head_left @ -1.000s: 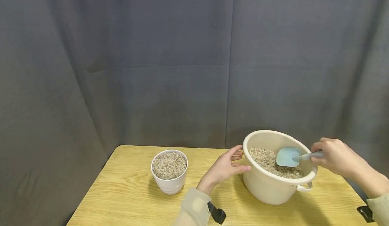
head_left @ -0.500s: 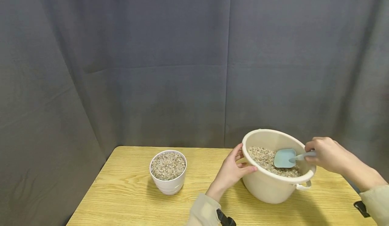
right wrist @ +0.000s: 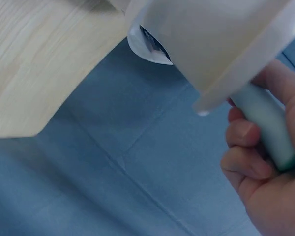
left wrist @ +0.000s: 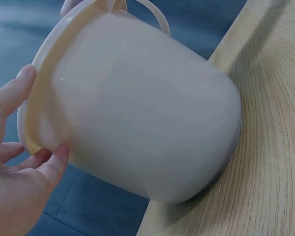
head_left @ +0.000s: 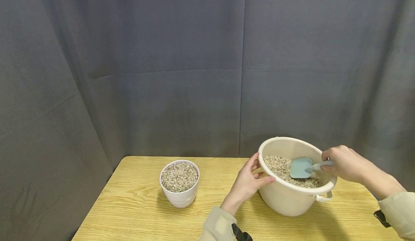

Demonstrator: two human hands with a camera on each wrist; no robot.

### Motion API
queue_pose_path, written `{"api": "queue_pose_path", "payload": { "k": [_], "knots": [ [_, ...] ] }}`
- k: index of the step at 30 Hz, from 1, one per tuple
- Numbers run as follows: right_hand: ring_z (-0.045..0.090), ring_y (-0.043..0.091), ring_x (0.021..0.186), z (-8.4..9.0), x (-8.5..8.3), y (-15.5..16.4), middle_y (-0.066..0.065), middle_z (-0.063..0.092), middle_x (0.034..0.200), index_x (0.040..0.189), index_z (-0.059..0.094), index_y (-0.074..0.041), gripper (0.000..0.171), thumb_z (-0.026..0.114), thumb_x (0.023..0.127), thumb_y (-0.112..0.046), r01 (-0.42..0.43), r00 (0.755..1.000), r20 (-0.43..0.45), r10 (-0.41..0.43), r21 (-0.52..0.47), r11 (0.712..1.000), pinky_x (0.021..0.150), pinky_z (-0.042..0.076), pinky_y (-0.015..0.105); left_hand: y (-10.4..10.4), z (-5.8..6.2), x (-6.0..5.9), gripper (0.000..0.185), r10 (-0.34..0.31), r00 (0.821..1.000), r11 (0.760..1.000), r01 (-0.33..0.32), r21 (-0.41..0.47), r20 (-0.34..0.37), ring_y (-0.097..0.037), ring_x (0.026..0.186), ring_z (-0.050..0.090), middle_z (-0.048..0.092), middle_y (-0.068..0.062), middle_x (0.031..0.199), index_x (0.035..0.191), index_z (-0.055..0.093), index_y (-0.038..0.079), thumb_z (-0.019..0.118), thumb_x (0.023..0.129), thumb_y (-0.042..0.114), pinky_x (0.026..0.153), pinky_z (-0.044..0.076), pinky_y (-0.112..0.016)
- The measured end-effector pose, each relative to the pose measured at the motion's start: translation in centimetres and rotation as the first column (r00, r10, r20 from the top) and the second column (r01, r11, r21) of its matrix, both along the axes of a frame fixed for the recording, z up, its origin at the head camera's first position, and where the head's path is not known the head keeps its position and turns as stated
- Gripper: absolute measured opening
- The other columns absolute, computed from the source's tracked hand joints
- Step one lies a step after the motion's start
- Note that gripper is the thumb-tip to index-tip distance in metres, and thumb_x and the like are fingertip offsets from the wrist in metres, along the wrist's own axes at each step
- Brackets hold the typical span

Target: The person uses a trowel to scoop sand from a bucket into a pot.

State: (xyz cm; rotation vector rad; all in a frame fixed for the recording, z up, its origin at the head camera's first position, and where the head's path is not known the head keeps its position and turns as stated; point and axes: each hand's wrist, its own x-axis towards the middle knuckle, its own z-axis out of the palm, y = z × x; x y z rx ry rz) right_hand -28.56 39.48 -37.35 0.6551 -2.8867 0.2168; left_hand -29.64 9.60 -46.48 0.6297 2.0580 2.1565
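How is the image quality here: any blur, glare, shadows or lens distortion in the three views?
Head view: even, soft lighting, sharp enough; faint shadows lie beside the small pot and bucket on the table. Left wrist view: the bucket wall fills the frame, slightly soft, and the table grain curves from wide-angle distortion. Right wrist view: soft focus, with a glare patch under the bucket base; the scoop handle is blurred.
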Motion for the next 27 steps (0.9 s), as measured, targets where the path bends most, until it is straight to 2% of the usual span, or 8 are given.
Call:
{"api": "queue_pose_path", "payload": {
  "k": [4,11,17,21,27],
  "knots": [
    [0.043,0.006,0.057,-0.4,-0.1,-0.3,-0.011,0.051,0.064,0.069,0.062,-0.020,0.024,0.081,0.075,-0.006,-0.026,0.998,-0.062,0.024,-0.026,0.999,0.047,0.039,0.024,0.0,0.1,0.1,0.090,0.003,1.000,1.000,-0.003,-0.003,0.004,-0.018,0.116,0.057,0.051,-0.013,0.137,0.153,0.032,0.009,0.083,0.079,0.008,0.095,0.049,-0.024],
    [0.042,0.000,0.056,-1.1,-0.2,-1.5,-0.014,0.053,0.066,0.071,0.066,-0.018,0.017,0.079,0.076,-0.008,-0.119,0.986,-0.134,0.102,-0.119,0.986,0.047,0.038,0.022,0.1,0.0,0.1,0.089,-0.001,1.000,1.000,0.001,0.013,0.007,-0.020,0.116,0.058,0.051,-0.012,0.136,0.153,0.032,0.010,0.082,0.079,0.005,0.095,0.049,-0.024],
    [0.046,0.002,0.057,-1.5,-0.3,-1.8,-0.012,0.058,0.067,0.074,0.070,-0.015,0.010,0.079,0.077,-0.010,-0.044,0.995,-0.092,0.027,-0.192,0.980,0.049,0.041,0.022,-0.1,0.1,0.1,0.091,0.001,1.000,1.000,-0.001,-0.001,0.015,-0.019,0.115,0.058,0.050,-0.012,0.137,0.154,0.031,0.011,0.082,0.079,0.007,0.094,0.049,-0.023],
    [0.048,0.004,0.058,-1.9,-0.3,-1.9,-0.013,0.062,0.068,0.075,0.072,-0.018,0.009,0.079,0.078,-0.014,0.018,0.998,-0.058,-0.034,-0.247,0.969,0.051,0.041,0.023,-0.2,0.0,0.0,0.091,-0.002,1.000,1.000,0.002,0.002,0.011,-0.019,0.118,0.056,0.048,-0.014,0.139,0.154,0.030,0.010,0.082,0.079,0.007,0.096,0.048,-0.024],
    [0.049,0.006,0.057,-1.9,0.0,-2.3,-0.015,0.060,0.065,0.078,0.074,-0.020,0.005,0.077,0.081,-0.019,0.052,0.998,-0.002,-0.056,-0.308,0.950,0.050,0.039,0.023,0.1,0.1,0.1,0.092,-0.003,1.000,1.000,0.003,-0.014,0.011,-0.019,0.118,0.056,0.049,-0.010,0.138,0.154,0.030,0.010,0.083,0.079,0.010,0.095,0.049,-0.023]
  ]
}}
